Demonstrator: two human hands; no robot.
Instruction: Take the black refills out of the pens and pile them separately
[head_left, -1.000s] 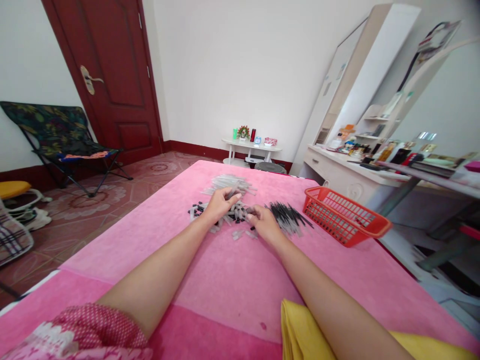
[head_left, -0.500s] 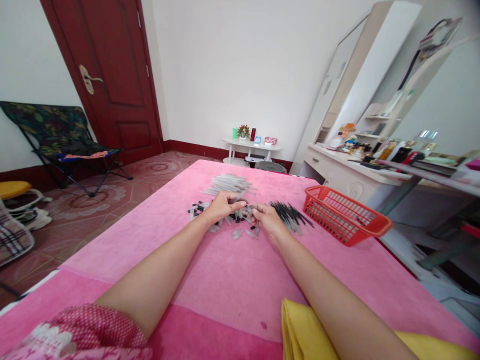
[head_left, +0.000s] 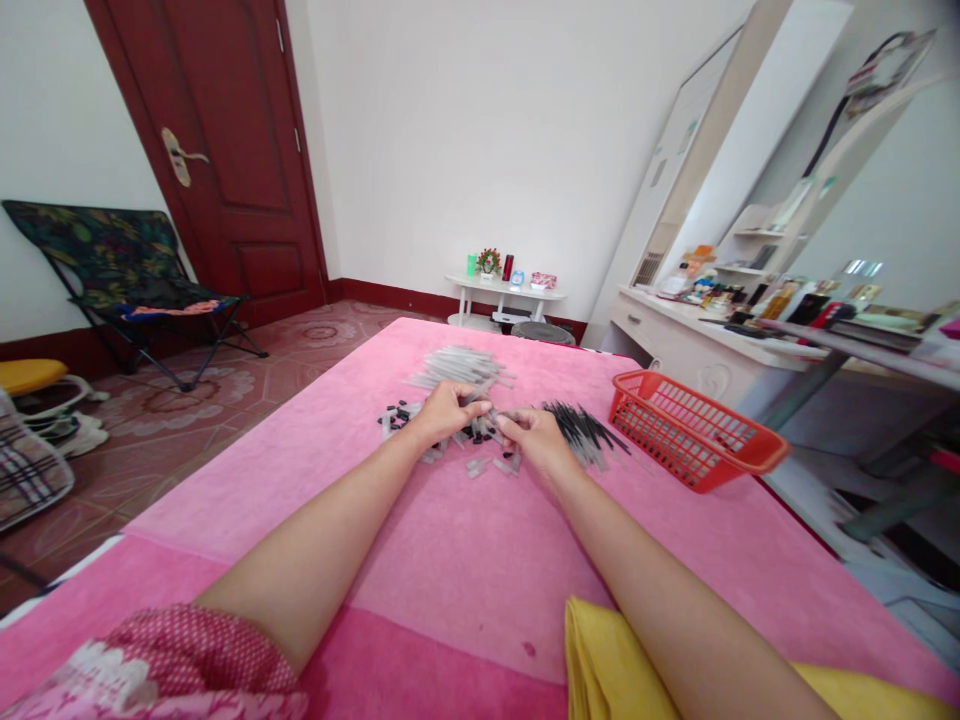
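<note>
Over the middle of a pink cloth, my left hand point(head_left: 448, 412) is closed in a pinch, thumb toward the right, on what looks like a slim translucent pen barrel. My right hand point(head_left: 534, 436) faces it, its fingertips pinched on a small translucent piece at the near end. The fingertips nearly meet, and the exact join is too small to make out. Beneath and around them lie short clear caps point(head_left: 475, 467) and small black plugs point(head_left: 405, 411). Beyond sits a pile of long translucent grey tubes point(head_left: 457, 366). Thin black sticks point(head_left: 585, 430) with pale ends lie right of my right hand.
A red plastic basket point(head_left: 697, 430) stands at the table's right edge. Folded yellow cloth point(head_left: 611, 660) lies under my right forearm on the pink cloth point(head_left: 450, 570). Beyond the table are a small white stand point(head_left: 506, 287), a dressing table point(head_left: 675, 320) and a folding chair point(head_left: 127, 270).
My right hand has shifted slightly left and up, bringing its fingertips closer to the left thumb. The left hand stays nearly still, and the view has shifted slightly.
</note>
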